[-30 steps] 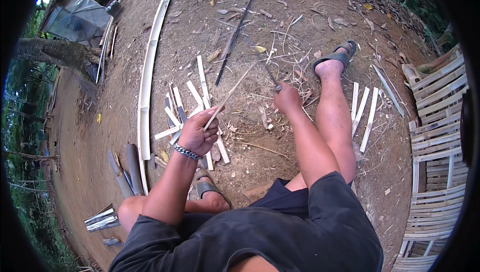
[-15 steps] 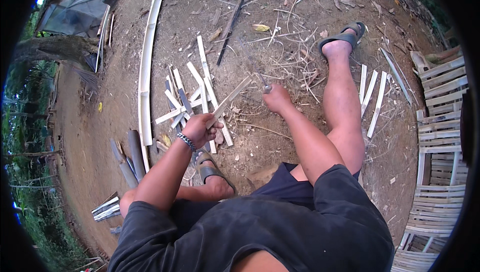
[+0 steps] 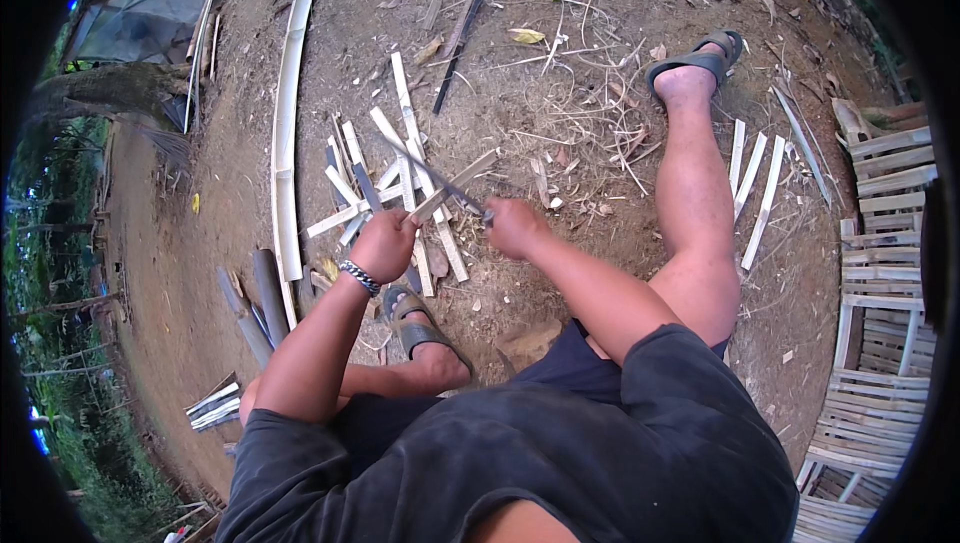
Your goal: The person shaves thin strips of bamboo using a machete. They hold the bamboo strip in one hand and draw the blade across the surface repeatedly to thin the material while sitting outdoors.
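My left hand [image 3: 386, 246], with a chain bracelet on its wrist, is closed around the lower end of a flat bamboo strip [image 3: 480, 165] that slants up to the right. In my right hand [image 3: 515, 228] is the handle of a long, thin-bladed knife [image 3: 455, 191]. Its blade points up and left and crosses the strip just beyond my left fingers. Whether the edge touches the strip cannot be made out. Beneath, several cut bamboo strips [image 3: 408, 108] lie crossed in a loose pile on the dirt.
A long split bamboo pole [image 3: 287, 133] lies at the left, with dark bamboo pieces [image 3: 268, 288] nearer me. Three pale strips [image 3: 762, 203] rest beside my right leg. A slatted bamboo bench [image 3: 885, 273] stands at the far right. Shavings and leaves litter the ground ahead.
My right hand has moved left, close to my left hand. The knife blade has swung from pointing away beyond the strip to lying across it. My left hand has shifted slightly.
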### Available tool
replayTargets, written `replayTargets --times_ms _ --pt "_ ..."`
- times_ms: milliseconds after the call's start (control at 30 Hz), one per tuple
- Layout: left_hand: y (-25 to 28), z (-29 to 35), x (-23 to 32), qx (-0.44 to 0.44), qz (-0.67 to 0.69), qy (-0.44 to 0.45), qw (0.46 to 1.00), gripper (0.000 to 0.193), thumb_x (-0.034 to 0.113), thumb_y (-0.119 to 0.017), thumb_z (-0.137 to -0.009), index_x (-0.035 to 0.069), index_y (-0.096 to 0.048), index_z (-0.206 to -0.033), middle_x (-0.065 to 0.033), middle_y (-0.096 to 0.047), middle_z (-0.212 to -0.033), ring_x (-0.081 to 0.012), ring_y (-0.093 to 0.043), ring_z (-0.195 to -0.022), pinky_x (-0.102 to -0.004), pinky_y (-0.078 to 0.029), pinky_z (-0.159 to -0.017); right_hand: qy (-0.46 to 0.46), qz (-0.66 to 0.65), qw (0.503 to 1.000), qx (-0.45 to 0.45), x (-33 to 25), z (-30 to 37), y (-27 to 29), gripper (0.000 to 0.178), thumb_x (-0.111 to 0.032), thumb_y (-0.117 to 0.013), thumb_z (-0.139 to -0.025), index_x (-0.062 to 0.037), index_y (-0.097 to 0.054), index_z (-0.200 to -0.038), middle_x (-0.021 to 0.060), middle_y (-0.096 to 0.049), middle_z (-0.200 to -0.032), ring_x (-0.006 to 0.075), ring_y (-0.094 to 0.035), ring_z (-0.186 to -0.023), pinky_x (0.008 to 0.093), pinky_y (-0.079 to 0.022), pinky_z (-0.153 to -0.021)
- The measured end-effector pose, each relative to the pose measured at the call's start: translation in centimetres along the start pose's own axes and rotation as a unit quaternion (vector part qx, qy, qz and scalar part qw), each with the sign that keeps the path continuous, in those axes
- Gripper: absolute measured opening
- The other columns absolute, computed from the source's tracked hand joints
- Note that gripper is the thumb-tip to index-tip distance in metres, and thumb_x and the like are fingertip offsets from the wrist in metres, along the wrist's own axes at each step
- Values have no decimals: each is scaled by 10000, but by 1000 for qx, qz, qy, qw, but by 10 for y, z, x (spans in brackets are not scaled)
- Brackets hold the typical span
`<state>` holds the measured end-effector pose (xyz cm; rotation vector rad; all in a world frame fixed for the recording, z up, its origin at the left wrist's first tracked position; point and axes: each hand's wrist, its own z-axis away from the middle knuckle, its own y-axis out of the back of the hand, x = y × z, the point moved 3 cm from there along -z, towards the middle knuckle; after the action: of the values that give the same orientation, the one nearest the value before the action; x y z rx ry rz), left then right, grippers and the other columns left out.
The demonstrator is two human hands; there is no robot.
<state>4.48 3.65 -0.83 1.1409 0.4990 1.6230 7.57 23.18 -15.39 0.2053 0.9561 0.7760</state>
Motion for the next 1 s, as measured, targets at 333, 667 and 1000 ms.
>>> replayTargets --times_ms 333,667,1000 --pt "7 -12 2 18 18 7 1000 328 238 -530 -946 -49 -673 -875 -266 -634 -708 -404 -647 -687 -472 -493 -662 -8 4 999 47 28 -5 4 368 -150 -606 -859 -78 -621 -1219 213 -696 -1083 374 -673 -1021 461 -542 -903" --pt "4 -25 -11 0 70 41 997 336 236 -517 -941 -36 -710 -908 -201 -633 -658 -311 -631 -624 -428 -488 -637 -88 -3 996 21 62 -10 9 369 -110 -574 -881 -62 -624 -1244 222 -665 -1195 368 -655 -1100 461 -519 -952" --pt "-2 -28 -26 5 138 79 987 350 247 -527 -920 -54 -698 -865 -119 -614 -602 -228 -579 -529 -395 -468 -555 -89 29 996 10 68 2 7 387 -124 -603 -847 -74 -636 -1230 222 -685 -1131 376 -658 -1085 446 -525 -950"
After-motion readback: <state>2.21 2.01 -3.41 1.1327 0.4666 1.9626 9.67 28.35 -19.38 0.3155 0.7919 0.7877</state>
